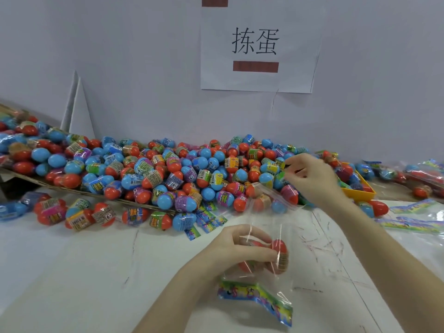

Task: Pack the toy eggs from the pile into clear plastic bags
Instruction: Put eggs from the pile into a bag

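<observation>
A big pile of red-and-blue toy eggs with printed wrap bands lies along the wall on a cardboard sheet. My left hand grips a clear plastic bag from outside, over a red egg inside it. The bag has a colourful printed header at its bottom end and stands open toward the pile. My right hand reaches into the right part of the pile, fingers curled on an egg there; whether it holds the egg is hard to tell.
Filled bags of eggs lie at the left front of the pile. A yellow tray with eggs sits right of my right hand, with empty bags beyond it. A paper sign hangs on the wall. The white table is scratched.
</observation>
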